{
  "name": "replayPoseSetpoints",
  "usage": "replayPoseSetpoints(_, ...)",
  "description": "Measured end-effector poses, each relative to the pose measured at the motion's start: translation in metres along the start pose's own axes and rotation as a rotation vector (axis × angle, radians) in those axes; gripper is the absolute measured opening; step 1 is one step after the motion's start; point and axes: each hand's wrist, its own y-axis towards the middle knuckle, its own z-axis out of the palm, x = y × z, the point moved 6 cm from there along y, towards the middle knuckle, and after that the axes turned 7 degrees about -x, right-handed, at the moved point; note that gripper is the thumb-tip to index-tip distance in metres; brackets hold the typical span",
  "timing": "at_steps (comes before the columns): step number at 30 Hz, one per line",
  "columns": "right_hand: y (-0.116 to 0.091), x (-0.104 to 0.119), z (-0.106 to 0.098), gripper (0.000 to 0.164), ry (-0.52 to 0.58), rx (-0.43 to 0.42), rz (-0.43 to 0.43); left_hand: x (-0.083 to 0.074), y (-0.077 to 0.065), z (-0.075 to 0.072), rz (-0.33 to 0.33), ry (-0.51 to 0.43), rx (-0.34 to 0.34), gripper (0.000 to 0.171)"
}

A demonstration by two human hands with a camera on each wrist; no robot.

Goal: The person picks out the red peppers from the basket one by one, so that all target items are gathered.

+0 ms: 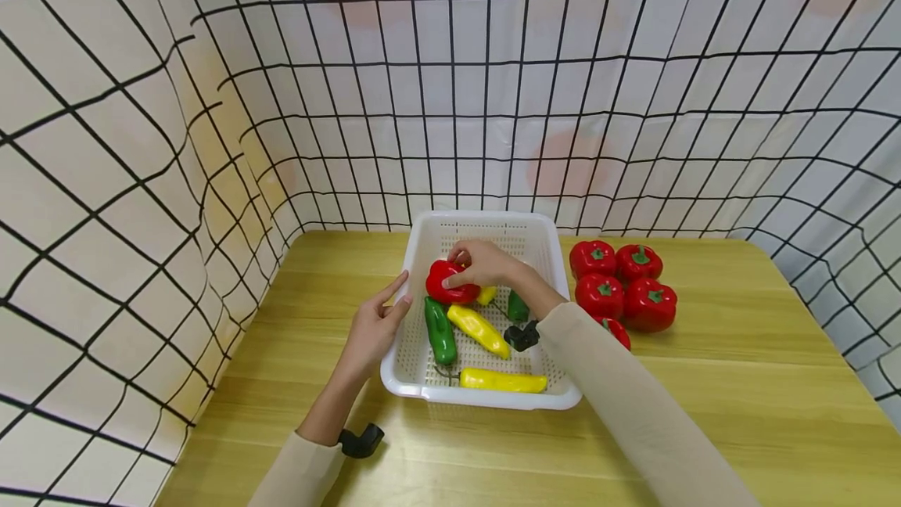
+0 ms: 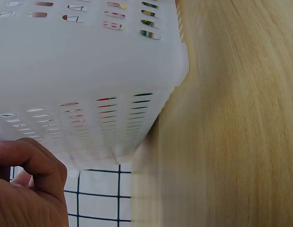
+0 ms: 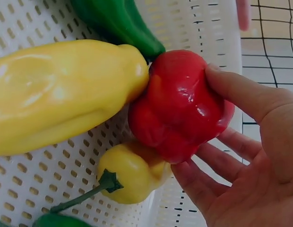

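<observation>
Inside a white perforated plastic basket [image 1: 486,402], my right hand [image 1: 486,264] grips a red bell pepper [image 1: 439,280]. In the right wrist view the thumb presses one side of the pepper [image 3: 179,104] and the fingers curl round the other. My left hand [image 1: 376,323] holds the basket's left rim; the left wrist view shows its bent fingers against the outer wall. Near the red pepper lie a green pepper [image 1: 439,331] and a long yellow pepper [image 1: 479,331]. A small yellow pepper [image 3: 127,170] sits partly beneath the red one.
Another yellow pepper [image 1: 503,380] lies along the basket's front, and a green pepper [image 1: 517,307] is partly covered by the right arm. Several red bell peppers [image 1: 598,296] stand on the wooden table [image 1: 739,397] to the right. Black wire grid [image 1: 486,112] encloses the back and sides.
</observation>
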Motion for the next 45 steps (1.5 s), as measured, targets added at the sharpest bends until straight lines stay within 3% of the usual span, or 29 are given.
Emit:
replayPoseSetpoints(8,-0.004,0.001,-0.002,0.071,0.095,0.022,0.023,-0.029,-0.017,0.000,0.011,0.001,0.019,0.051)
replayPoseSetpoints(18,-0.012,0.010,-0.013,0.067,0.131,-0.037,-0.002,0.002,0.001,0.001,0.018,-0.024,0.006,0.051)
replayPoseSetpoints(31,-0.036,0.026,-0.029,0.077,0.086,-0.111,-0.055,0.002,0.000,0.002,-0.002,-0.011,-0.004,0.052)
replayPoseSetpoints(45,-0.071,0.015,-0.054,0.072,0.161,-0.159,-0.098,0.001,-0.002,0.001,0.022,-0.013,-0.024,0.048)
